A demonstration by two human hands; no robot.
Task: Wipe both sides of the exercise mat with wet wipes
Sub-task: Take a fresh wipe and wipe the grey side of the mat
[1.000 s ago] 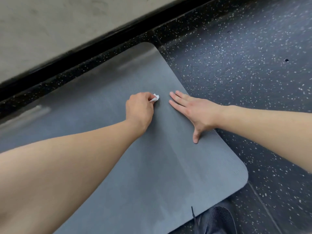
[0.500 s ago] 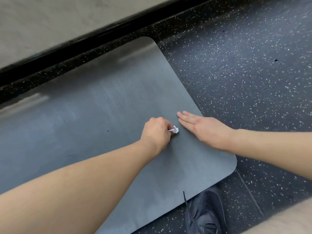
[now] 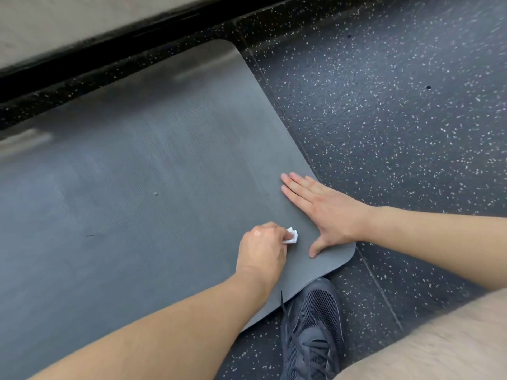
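I have the mat (image 3: 153,165) lying flat on the speckled floor (image 3: 397,111), its long far edge running beside the black strip at the foot of the wall (image 3: 68,15). My left hand (image 3: 262,248) is curled tight around a small wad of wet wipe (image 3: 373,236), pressing it to the mat near the rounded near corner. My right hand (image 3: 326,209) lies flat with straight fingers and the thumb spread, pinning that end just beside its short edge. To do this stroke well, I judge I should keep steady downward pressure and overlap passes right to the rim, with the right hand stopping the mat creeping. The wad is small, so coverage will be slow. Leftward there is plenty of open mat; my shoe (image 3: 315,333) touches the near edge, and bare floor lies beyond the right end.
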